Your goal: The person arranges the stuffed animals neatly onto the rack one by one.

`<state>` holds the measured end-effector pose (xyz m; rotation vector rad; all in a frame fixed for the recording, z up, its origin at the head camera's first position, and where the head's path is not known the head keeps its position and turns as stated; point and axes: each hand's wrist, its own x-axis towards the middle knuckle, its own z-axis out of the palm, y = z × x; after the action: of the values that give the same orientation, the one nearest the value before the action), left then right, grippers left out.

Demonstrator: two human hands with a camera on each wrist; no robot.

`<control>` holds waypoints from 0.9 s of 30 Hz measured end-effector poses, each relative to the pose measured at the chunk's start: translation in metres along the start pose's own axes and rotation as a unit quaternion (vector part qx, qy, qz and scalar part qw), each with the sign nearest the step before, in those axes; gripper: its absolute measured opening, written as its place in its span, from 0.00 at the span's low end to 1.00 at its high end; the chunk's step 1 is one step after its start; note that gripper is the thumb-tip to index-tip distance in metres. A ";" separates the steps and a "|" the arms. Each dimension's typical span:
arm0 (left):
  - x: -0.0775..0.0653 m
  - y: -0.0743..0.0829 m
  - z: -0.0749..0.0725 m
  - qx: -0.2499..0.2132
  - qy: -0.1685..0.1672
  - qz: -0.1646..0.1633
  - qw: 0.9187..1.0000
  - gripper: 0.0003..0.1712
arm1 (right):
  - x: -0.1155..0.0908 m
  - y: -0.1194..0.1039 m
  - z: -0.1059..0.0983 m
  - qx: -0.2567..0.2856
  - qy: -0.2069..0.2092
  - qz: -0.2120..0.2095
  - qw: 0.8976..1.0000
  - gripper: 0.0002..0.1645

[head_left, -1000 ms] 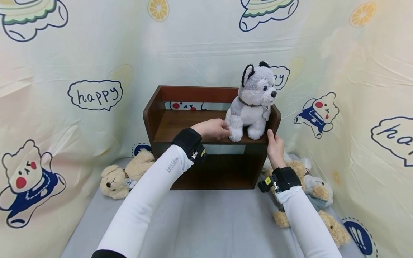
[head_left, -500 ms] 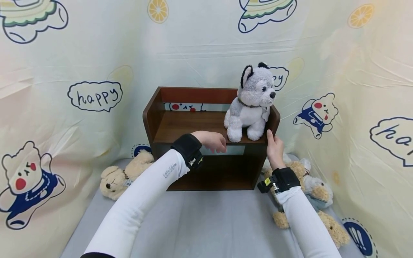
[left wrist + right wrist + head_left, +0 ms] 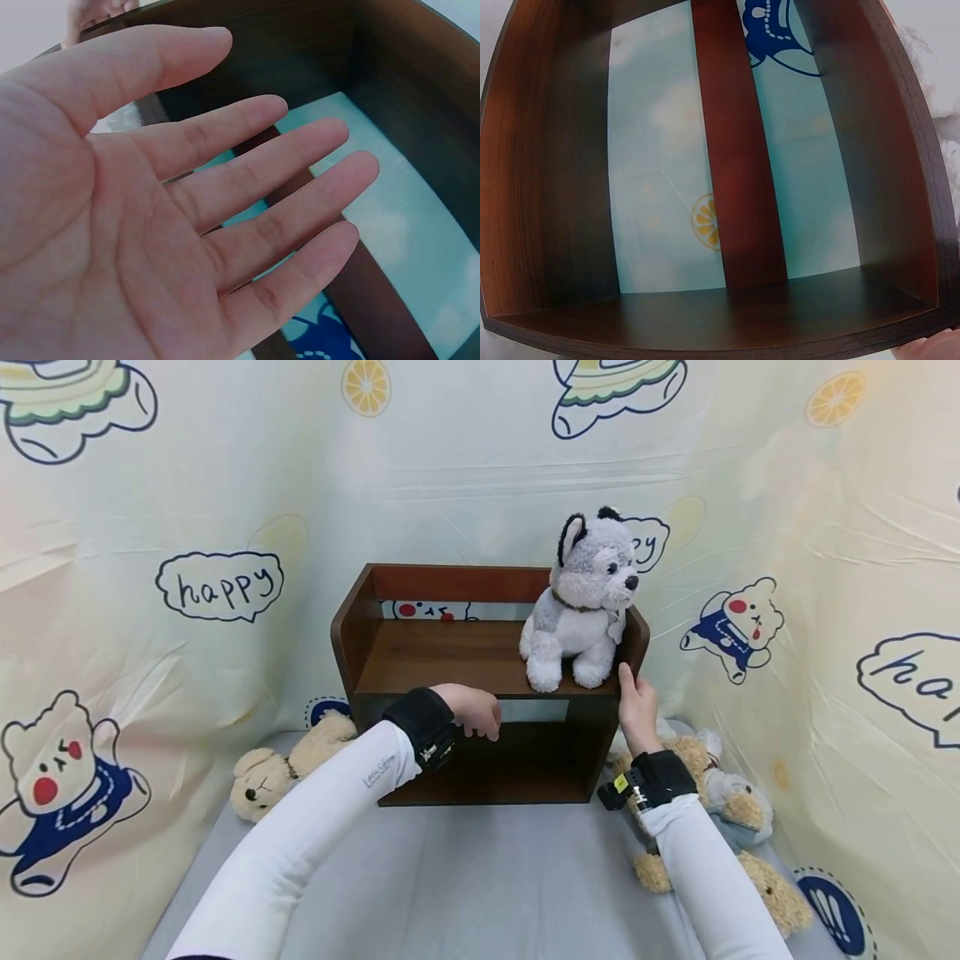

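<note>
A brown wooden two-tier shelf (image 3: 442, 656) stands against the printed backdrop. On the right end of its upper board sits a grey and white plush husky (image 3: 585, 610), upright and facing right. My left hand (image 3: 474, 710) hovers before the front edge of that board, apart from the husky. In the left wrist view its palm shows bare, with the fingers (image 3: 262, 225) spread and relaxed. Against the outer right side of the shelf rests my right hand (image 3: 639, 714), thumb at the front edge; its other fingers are mostly hidden. Only a sliver shows in the right wrist view.
A cream plush dog (image 3: 262, 781) lies left of the shelf, partly behind my left sleeve. Several plush toys, among them a tan curly one (image 3: 776, 889), lie at the right, partly behind my right forearm. Grey cloth (image 3: 480, 877) covers the surface in front.
My left hand has come away from the husky's front paw, moving left and down. My right hand stays at the shelf's side, and the husky keeps its place.
</note>
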<state>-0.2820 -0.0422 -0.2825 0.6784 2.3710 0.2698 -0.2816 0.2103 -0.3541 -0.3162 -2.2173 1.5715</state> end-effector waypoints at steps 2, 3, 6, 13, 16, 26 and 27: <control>-0.001 -0.003 0.003 0.004 -0.003 -0.004 1.000 0.19 | 0.000 0.000 0.000 0.000 0.000 0.001 1.000 0.30; -0.001 -0.004 0.005 0.004 -0.004 -0.006 1.000 0.19 | 0.001 0.001 0.000 0.001 0.002 0.000 1.000 0.30; -0.001 -0.010 0.010 0.003 -0.005 -0.013 1.000 0.20 | 0.001 0.001 0.000 0.001 0.001 -0.001 1.000 0.29; -0.004 -0.023 0.025 0.007 -0.004 -0.027 1.000 0.16 | 0.001 0.002 0.000 0.000 0.000 -0.005 1.000 0.29; -0.005 -0.030 0.031 0.010 -0.001 -0.031 0.999 0.16 | 0.001 0.003 0.000 -0.006 0.000 -0.006 1.000 0.29; -0.010 -0.045 0.044 0.009 0.003 -0.041 0.999 0.16 | 0.001 0.003 0.001 -0.010 0.005 -0.013 1.000 0.31; -0.010 -0.046 0.045 0.011 0.004 -0.038 0.999 0.16 | 0.001 0.003 0.001 -0.010 0.006 -0.014 1.000 0.31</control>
<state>-0.2651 -0.0857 -0.3279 0.5957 2.4056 0.2143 -0.2832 0.2114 -0.3571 -0.2984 -2.2196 1.5308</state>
